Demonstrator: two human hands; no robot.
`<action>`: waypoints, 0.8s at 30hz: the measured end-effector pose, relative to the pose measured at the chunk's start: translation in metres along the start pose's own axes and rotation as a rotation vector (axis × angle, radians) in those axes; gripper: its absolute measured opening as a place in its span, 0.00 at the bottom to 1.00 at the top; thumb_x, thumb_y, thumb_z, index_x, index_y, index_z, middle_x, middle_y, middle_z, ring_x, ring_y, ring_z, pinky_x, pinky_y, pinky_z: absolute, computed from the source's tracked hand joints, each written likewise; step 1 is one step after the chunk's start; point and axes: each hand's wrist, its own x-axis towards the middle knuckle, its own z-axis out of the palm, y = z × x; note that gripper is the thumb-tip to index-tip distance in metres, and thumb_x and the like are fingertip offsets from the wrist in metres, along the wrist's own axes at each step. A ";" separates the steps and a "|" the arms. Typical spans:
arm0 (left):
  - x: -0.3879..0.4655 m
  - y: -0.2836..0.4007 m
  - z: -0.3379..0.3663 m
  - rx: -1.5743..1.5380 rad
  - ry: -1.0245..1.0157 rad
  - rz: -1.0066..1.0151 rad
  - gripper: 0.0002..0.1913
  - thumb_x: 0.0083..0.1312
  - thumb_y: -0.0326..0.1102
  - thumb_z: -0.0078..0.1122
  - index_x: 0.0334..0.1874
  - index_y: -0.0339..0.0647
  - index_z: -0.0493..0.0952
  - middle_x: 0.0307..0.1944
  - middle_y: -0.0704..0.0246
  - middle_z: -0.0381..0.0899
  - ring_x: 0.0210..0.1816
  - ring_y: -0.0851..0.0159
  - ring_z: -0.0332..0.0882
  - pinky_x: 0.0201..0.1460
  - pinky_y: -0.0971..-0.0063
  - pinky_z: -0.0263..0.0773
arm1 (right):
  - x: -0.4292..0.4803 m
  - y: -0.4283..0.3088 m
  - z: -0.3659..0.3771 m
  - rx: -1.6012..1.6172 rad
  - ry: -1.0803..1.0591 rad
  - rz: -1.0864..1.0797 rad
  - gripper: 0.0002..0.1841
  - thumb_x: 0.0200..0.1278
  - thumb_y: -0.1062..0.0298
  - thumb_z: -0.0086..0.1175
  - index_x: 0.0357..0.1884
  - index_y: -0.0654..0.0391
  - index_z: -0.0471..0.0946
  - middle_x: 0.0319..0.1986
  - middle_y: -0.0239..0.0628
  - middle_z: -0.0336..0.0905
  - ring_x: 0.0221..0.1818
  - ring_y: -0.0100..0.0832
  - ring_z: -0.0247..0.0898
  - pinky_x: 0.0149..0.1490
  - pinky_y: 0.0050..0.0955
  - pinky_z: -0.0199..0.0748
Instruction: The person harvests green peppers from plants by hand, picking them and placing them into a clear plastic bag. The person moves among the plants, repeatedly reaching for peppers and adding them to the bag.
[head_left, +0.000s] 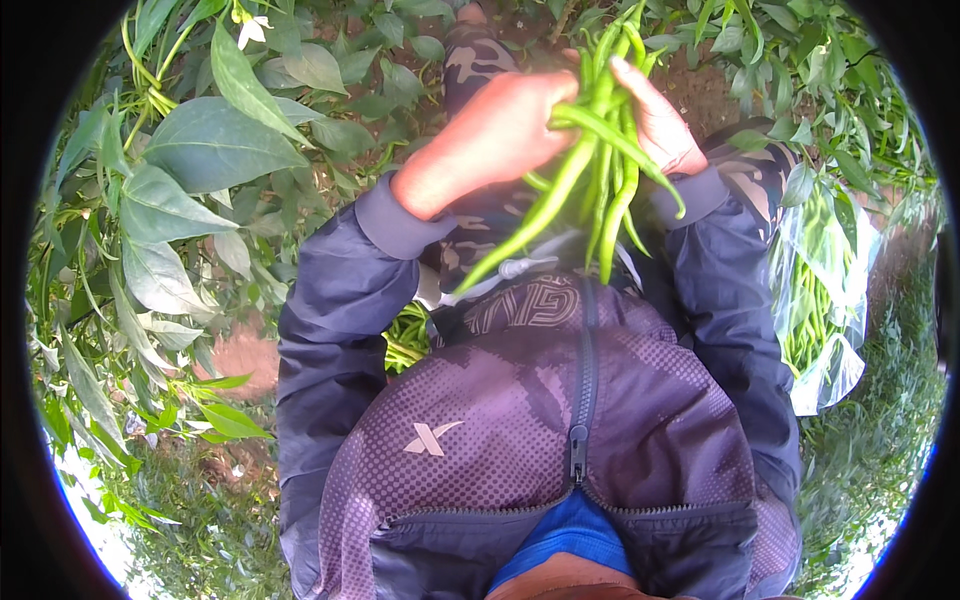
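A bunch of long green chili peppers (600, 150) hangs between my hands, above my camouflage-patterned legs. My left hand (517, 124) is curled against the near side of the bunch, its fingers closed on peppers, with one pepper sticking out across the others. On the other side, my right hand (656, 120) grips the bunch, its thumb lying along the upper stalks. The pepper tips point down towards my jacket (525, 390). Most of my fingers are hidden behind the peppers or blurred.
Leafy pepper plants (217, 150) crowd the left, one bearing a white flower (253, 31). More foliage (832, 82) stands at right. A clear plastic bag (825, 382) with green peppers lies beside my right arm. More peppers (405, 337) show below my left sleeve. Bare soil (244, 360) appears between plants.
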 end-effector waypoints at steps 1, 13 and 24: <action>0.000 0.000 -0.001 0.027 0.017 0.034 0.14 0.63 0.31 0.70 0.49 0.38 0.80 0.36 0.56 0.84 0.36 0.53 0.86 0.39 0.62 0.77 | 0.000 0.001 -0.001 -0.054 0.105 0.035 0.32 0.78 0.60 0.54 0.78 0.59 0.60 0.63 0.56 0.75 0.65 0.48 0.76 0.66 0.54 0.80; -0.005 0.012 -0.006 0.201 0.228 -0.069 0.08 0.62 0.28 0.65 0.38 0.35 0.75 0.35 0.53 0.83 0.34 0.42 0.83 0.37 0.56 0.77 | -0.004 0.000 0.020 -0.056 0.053 0.018 0.19 0.71 0.69 0.50 0.59 0.68 0.73 0.54 0.52 0.81 0.53 0.44 0.83 0.66 0.44 0.79; -0.027 -0.028 -0.027 -1.174 0.401 -0.460 0.16 0.78 0.31 0.57 0.62 0.30 0.71 0.37 0.65 0.79 0.28 0.72 0.74 0.31 0.78 0.72 | 0.018 0.009 0.031 -0.332 0.067 0.068 0.31 0.71 0.68 0.60 0.73 0.60 0.65 0.45 0.35 0.79 0.41 0.25 0.76 0.45 0.25 0.81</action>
